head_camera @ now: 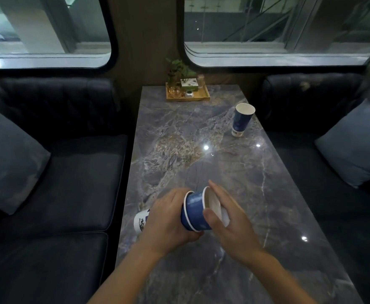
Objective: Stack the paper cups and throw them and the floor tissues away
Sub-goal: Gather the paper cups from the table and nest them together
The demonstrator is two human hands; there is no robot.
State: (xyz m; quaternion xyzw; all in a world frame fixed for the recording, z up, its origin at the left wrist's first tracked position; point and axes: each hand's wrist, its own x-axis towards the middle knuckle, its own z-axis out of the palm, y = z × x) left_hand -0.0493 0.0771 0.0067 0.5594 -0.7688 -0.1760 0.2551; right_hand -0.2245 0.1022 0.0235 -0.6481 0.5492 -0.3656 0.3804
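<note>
Blue paper cups, nested and lying sideways, sit between your hands above the near part of the marble bench (pixel 201 132). Your left hand (pixel 168 218) is wrapped around the outer cup (pixel 140 221), hiding most of it; only its white base shows. Your right hand (pixel 225 216) is flat and spread over the mouth of the inner cup (pixel 196 210), thumb on its wall. A third cup (pixel 242 119) stands upright near the bench's far right edge. The floor is out of sight.
</note>
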